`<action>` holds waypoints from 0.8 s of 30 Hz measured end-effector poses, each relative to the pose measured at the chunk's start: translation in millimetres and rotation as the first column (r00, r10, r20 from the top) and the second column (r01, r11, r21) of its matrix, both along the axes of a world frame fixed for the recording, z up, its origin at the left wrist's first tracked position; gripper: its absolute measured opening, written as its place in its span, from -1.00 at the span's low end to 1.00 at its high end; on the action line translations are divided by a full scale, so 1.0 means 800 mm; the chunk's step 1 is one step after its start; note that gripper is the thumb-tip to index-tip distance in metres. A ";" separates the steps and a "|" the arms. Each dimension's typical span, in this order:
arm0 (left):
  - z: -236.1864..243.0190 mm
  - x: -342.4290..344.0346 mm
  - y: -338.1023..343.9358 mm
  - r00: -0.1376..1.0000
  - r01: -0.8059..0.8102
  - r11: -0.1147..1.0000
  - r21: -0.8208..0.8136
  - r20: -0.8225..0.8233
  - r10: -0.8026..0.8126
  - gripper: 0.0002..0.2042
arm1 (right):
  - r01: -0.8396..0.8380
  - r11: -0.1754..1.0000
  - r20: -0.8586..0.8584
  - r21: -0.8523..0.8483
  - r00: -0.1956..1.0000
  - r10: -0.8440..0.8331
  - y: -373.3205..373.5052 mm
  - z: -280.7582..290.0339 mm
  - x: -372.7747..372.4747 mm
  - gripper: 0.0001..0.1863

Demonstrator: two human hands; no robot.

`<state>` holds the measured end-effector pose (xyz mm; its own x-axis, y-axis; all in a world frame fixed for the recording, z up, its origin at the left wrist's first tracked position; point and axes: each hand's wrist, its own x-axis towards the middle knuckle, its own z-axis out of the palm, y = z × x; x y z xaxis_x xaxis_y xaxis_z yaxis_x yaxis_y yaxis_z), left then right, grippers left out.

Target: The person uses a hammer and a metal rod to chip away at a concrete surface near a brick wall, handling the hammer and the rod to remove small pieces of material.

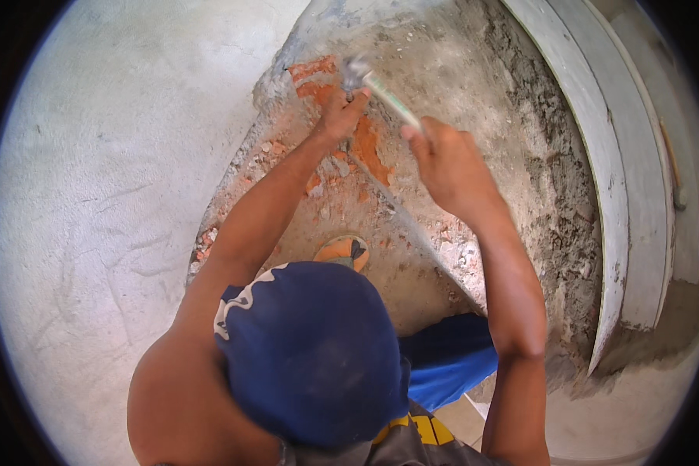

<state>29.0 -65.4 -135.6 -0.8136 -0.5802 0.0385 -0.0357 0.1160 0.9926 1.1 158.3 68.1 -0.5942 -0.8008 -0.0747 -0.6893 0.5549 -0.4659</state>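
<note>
My left hand (340, 116) is closed around a short metal tool (350, 95), mostly hidden, upright against a rough, chipped surface with exposed orange brick (373, 155). Above it, the grey head of a hammer (356, 70) is blurred, at or just over that tool; whether they touch I cannot tell. My right hand (446, 167) grips the hammer's pale handle (392, 99) from the lower right. Broken bits and pale rubble (462, 252) lie below and beside both hands.
A smooth grey surface (101, 155) borders the chipped patch on the left. Curved pale boards or strips (629, 194) run down the right. An orange sandal (334, 252) shows behind rounded dark blue cloth (311, 349), with more blue fabric (443, 357) at lower right.
</note>
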 end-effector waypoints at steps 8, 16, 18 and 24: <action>0.001 0.005 0.004 0.981 0.125 0.991 0.045 0.141 -0.130 -0.54 | 0.029 0.462 0.173 -0.886 0.946 0.274 0.026 0.089 0.019 -0.61; -0.003 0.000 0.014 0.997 0.051 0.992 -0.114 0.071 -0.043 -0.53 | 0.026 0.979 0.008 -0.201 1.000 -0.025 0.012 0.016 -0.001 -0.59; -0.007 0.005 -0.008 0.988 0.089 0.991 -0.103 0.138 -0.075 -0.58 | 0.019 0.861 0.073 -0.508 0.997 0.021 0.018 0.069 0.017 -0.63; -0.009 -0.004 0.000 0.987 0.157 0.986 -0.054 0.047 -0.154 -0.56 | -0.091 0.584 0.117 -0.807 0.944 0.309 0.028 0.049 0.002 -0.67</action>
<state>25.6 -65.5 -142.8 -0.8952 -0.4445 0.0311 -0.0552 0.1799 0.9821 2.8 180.7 107.3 -0.4641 -0.7073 0.5333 -0.5535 -0.2384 -0.7980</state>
